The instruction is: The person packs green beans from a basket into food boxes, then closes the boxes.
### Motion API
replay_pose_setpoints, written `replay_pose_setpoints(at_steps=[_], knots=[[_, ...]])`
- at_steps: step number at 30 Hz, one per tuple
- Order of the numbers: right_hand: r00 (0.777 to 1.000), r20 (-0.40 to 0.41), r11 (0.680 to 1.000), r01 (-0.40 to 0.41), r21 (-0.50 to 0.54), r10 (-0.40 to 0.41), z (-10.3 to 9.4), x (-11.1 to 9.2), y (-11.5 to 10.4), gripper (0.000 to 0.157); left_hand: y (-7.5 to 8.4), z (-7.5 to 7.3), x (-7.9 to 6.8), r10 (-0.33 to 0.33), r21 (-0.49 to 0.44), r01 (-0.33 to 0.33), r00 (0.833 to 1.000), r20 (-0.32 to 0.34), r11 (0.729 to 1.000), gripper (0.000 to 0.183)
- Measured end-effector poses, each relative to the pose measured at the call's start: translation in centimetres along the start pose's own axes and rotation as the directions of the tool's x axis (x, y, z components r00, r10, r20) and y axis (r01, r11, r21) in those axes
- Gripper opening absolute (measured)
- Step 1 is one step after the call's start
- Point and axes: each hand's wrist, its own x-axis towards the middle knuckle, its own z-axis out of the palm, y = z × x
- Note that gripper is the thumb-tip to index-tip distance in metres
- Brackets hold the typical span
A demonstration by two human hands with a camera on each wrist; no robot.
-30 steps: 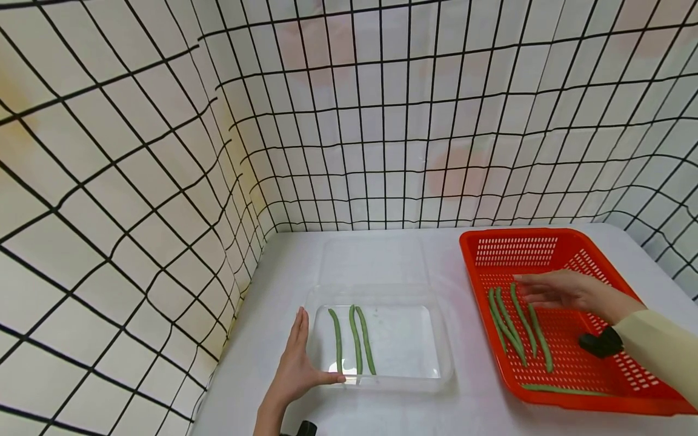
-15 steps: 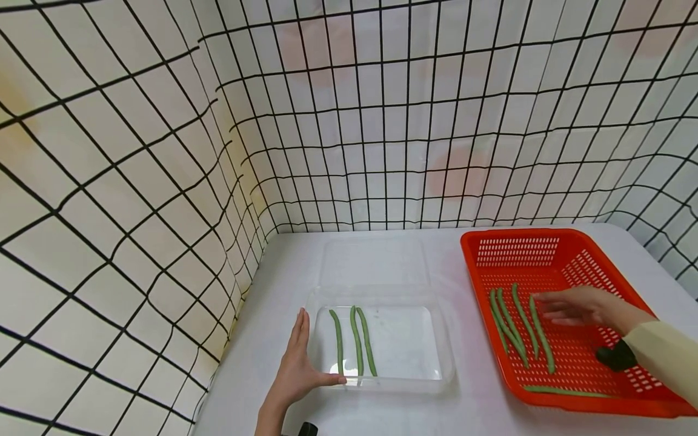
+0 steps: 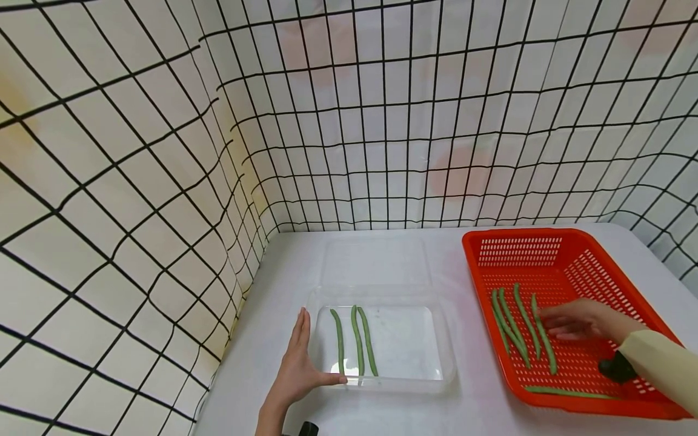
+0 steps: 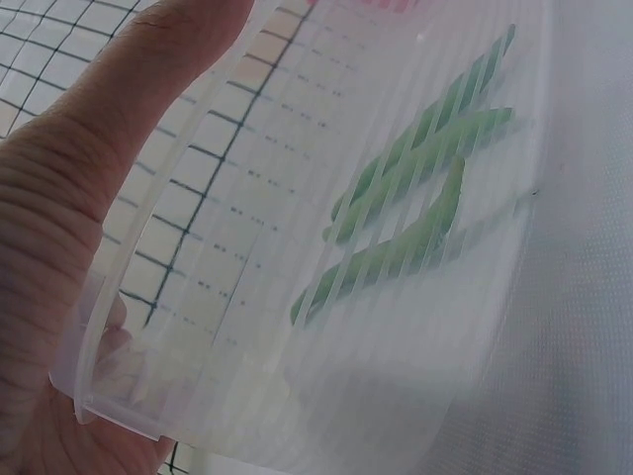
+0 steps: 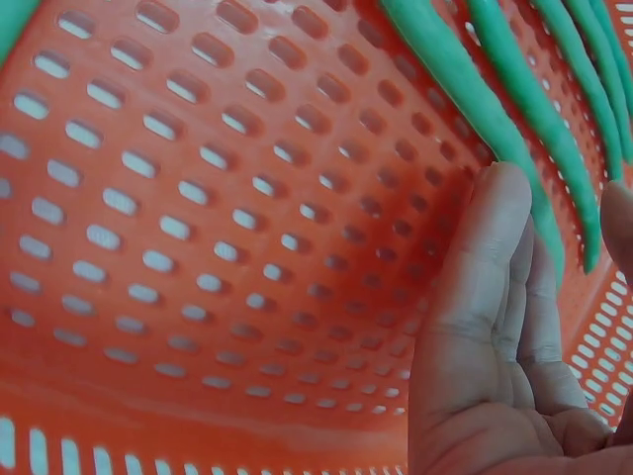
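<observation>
In the head view, a clear plastic container (image 3: 392, 384) holds three green beans (image 3: 368, 339), lying lengthwise on its left side. My left hand (image 3: 300, 366) rests at its front left corner, straight fingers along the left wall and thumb along the front rim. The left wrist view has the beans (image 4: 396, 247) showing through the ribbed wall. Inside a red basket (image 3: 474, 260) at the right, my right hand (image 3: 586, 318) is beside the rightmost of several green beans (image 3: 543, 333). Its fingertips touch that bean (image 5: 495, 119) in the right wrist view, without gripping it.
A clear flat lid (image 3: 376, 260) lies behind the container, hard to see on the white table (image 3: 360, 418). One more bean (image 3: 569, 392) lies along the basket's front wall. Black-grid netting (image 3: 382, 121) over pale cloth rises at the back and sides.
My right hand has come lower and nearer within the basket, to beside the rightmost bean, which shows more of its length. My left hand stays at the container's corner.
</observation>
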Motion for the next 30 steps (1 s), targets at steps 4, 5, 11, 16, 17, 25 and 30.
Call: replay_pose_setpoints(at_steps=[4,5,11,16,17,25,30], knots=[[1.000,-0.015,1.000,-0.021,-0.020,0.021,0.4,0.3,0.3,0.027,0.1,0.1,0.0,-0.007,0.003,0.007,1.000,-0.002,1.000,0.146],[1.000,-0.018,0.999,-0.025,-0.022,0.024,0.4,0.3,0.3,0.027,0.1,0.1,0.0,-0.008,0.005,0.008,1.000,-0.004,1.000,0.146],[0.999,-0.028,0.998,-0.044,-0.053,0.043,0.8,0.7,0.2,0.029,0.1,0.1,0.0,-0.016,0.016,0.016,1.000,-0.007,1.000,0.147],[0.998,-0.028,0.994,-0.058,-0.097,0.056,1.1,1.1,0.2,0.028,0.2,0.0,0.0,-0.008,0.018,0.009,1.000,-0.007,1.000,0.146],[0.998,-0.024,0.993,-0.057,-0.105,0.055,1.2,1.1,0.2,0.028,0.2,0.0,0.0,-0.004,0.019,0.004,1.000,-0.009,1.000,0.146],[0.998,-0.027,0.991,-0.067,-0.117,0.065,1.5,1.4,0.2,0.024,0.2,0.0,0.1,0.016,0.037,-0.015,1.000,-0.009,0.999,0.145],[0.997,-0.042,0.992,-0.072,-0.101,0.068,1.6,1.7,0.4,0.020,0.2,0.0,0.0,0.012,0.025,-0.012,1.000,-0.009,1.000,0.145]])
